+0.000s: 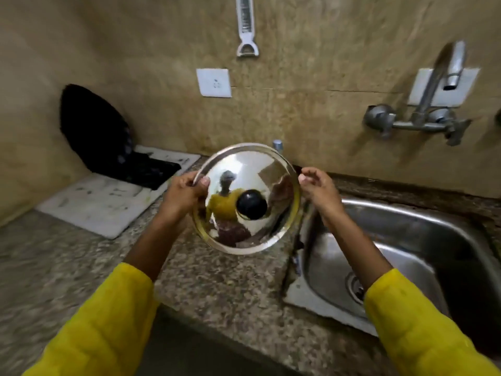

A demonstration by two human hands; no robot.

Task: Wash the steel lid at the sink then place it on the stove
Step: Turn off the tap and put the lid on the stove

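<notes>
A round shiny steel lid [252,172] with a black knob [252,204] is held tilted above the granite counter, just left of the sink [423,240]. My left hand [181,195] grips its left rim, thumb on top. My right hand [318,187] pinches the right rim with its fingertips. The lid's knob side faces me. The wall tap [433,104] stands above the sink at the right; no water shows.
A white board [103,202] lies on the counter at the left with a black pan [103,137] leaning on the wall over it. A peeler [246,25] and a socket [214,82] are on the wall. Speckled counter [81,267] spreads in front.
</notes>
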